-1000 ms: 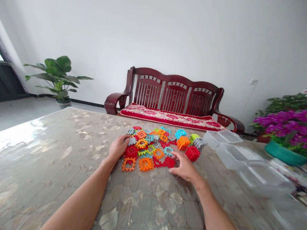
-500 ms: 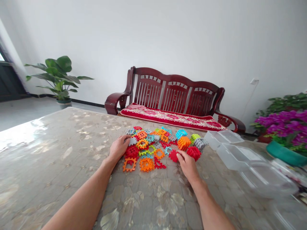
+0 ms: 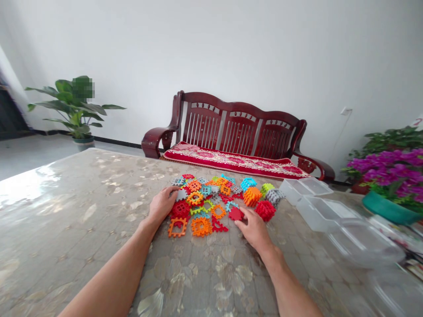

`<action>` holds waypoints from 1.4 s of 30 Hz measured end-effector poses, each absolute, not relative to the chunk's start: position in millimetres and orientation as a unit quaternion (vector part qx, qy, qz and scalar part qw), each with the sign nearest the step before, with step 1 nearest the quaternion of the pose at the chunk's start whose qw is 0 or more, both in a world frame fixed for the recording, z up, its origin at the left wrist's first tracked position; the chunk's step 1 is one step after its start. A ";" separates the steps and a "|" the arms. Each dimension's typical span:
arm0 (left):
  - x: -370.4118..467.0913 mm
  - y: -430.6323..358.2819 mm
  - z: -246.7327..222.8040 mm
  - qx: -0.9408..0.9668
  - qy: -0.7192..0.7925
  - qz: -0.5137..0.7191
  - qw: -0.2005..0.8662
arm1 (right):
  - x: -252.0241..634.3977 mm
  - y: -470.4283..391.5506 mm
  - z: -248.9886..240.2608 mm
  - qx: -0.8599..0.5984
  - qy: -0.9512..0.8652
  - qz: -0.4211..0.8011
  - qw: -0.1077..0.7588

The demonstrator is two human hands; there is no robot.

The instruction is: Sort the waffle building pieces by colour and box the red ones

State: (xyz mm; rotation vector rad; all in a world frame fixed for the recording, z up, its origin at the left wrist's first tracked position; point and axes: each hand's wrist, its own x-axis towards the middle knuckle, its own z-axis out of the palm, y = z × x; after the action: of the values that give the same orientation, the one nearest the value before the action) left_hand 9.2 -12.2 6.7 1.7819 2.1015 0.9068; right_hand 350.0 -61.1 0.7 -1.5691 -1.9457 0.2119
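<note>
Red plastic forms the small toothed plate (image 3: pixel 235 214) that the right hand (image 3: pixel 253 224) pinches at its fingertips, thumb and forefinger meeting its right edge above the near right side of a loose pile. Just beyond that plate, a cyan frame (image 3: pixel 228 204) is partly overlapped in view; whether the two touch cannot be told. To the right of this hand's fingers sits a red stack (image 3: pixel 265 211), and farther beyond the hand are an orange stack (image 3: pixel 253 197), a cyan stack (image 3: pixel 248 183), a lime stack (image 3: pixel 267 189) and a grey stack (image 3: pixel 275 198). The left hand (image 3: pixel 162 206) rests at the pile's left edge, its bent fingers against a pale grey plate (image 3: pixel 181 195); its thumb is hidden, so whether it grips anything cannot be told. Close to the right of the left hand lies a red windowed plate (image 3: pixel 181 209), and nearer the wearer, an orange frame (image 3: pixel 171 227). Between the hands, orange pieces (image 3: pixel 202 227) overlap at the near edge, beside red triangular pieces (image 3: pixel 218 225). Under both hands spreads a glossy floral-patterned surface (image 3: pixel 198 277). Well to the right of the right hand, clear plastic boxes (image 3: pixel 322 213) stand in a row, and beyond both hands is a dark red slatted wooden bench (image 3: pixel 239 127) with a red patterned seat cover (image 3: pixel 231 160).
</note>
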 end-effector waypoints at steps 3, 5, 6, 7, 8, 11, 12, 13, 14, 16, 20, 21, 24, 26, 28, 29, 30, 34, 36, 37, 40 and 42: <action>7.6 -10.6 3.5 0.612 0.717 0.312 0.117 | 351.8 -60.0 -0.7 -0.585 -0.750 0.069 0.301; 6.7 -9.8 1.7 0.613 0.716 0.315 0.113 | 352.1 -59.9 0.1 -0.577 -0.762 0.055 0.291; 6.4 -9.4 1.1 0.613 0.715 0.316 0.112 | 351.9 -60.0 0.9 -0.573 -0.766 0.046 0.287; 6.2 -9.1 0.7 0.613 0.715 0.316 0.112 | 351.5 -60.3 1.6 -0.571 -0.769 0.039 0.284; 5.9 -8.9 0.4 0.613 0.716 0.316 0.112 | 351.2 -60.6 2.2 -0.570 -0.770 0.034 0.284; 5.6 -8.3 0.4 0.612 0.718 0.311 0.115 | 351.1 -60.9 2.4 -0.574 -0.765 0.044 0.288; 5.6 -8.3 0.5 0.612 0.718 0.310 0.116 | 351.5 -60.7 2.0 -0.576 -0.763 0.052 0.287; 5.6 -8.4 0.6 0.613 0.718 0.310 0.115 | 352.1 -60.4 1.6 -0.578 -0.762 0.060 0.285; 5.7 -8.6 0.7 0.613 0.717 0.310 0.114 | 352.9 -59.9 1.2 -0.579 -0.763 0.066 0.280; 6.0 -9.2 1.0 0.614 0.717 0.311 0.109 | 354.5 -59.2 1.3 -0.578 -0.768 0.068 0.268; 6.7 -10.3 1.8 0.614 0.720 0.307 0.104 | 355.3 -59.7 3.8 -0.573 -0.779 0.048 0.252; 6.9 -10.4 2.0 0.614 0.720 0.307 0.105 | 354.6 -60.3 4.5 -0.573 -0.779 0.041 0.250; 7.0 -10.2 2.6 0.614 0.720 0.306 0.108 | 351.5 -63.4 7.0 -0.574 -0.780 0.018 0.249; 6.7 -9.9 2.6 0.615 0.717 0.309 0.111 | 350.5 -66.1 10.6 -0.572 -0.777 -0.015 0.262; 6.2 -9.6 2.3 0.615 0.717 0.309 0.115 | 352.6 -69.0 17.4 -0.578 -0.761 -0.074 0.285; 6.0 -9.5 2.1 0.614 0.717 0.308 0.117 | 355.3 -70.3 22.1 -0.585 -0.747 -0.111 0.297; 5.8 -9.5 1.9 0.614 0.718 0.306 0.118 | 358.9 -71.5 27.5 -0.594 -0.729 -0.146 0.305; 5.6 -9.4 1.5 0.613 0.723 0.297 0.115 | 380.3 -75.1 49.1 -0.655 -0.655 -0.235 0.295; 5.8 -9.4 1.7 0.613 0.724 0.296 0.114 | 390.9 -76.1 55.6 -0.697 -0.620 -0.241 0.267; 5.9 -9.6 2.0 0.613 0.724 0.296 0.112 | 395.3 -76.4 57.3 -0.717 -0.605 -0.238 0.251; 6.6 -10.4 3.2 0.612 0.725 0.296 0.109 | 402.9 -77.1 59.2 -0.759 -0.572 -0.225 0.214; 7.1 -11.1 3.9 0.612 0.725 0.295 0.109 | 403.8 -77.7 59.7 -0.770 -0.565 -0.220 0.198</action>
State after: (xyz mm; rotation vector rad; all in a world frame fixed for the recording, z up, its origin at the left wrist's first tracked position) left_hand 7.1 -11.1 3.9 1.8004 2.1330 0.8670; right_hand 403.8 -77.7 59.7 -2.1539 -1.5810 -0.6164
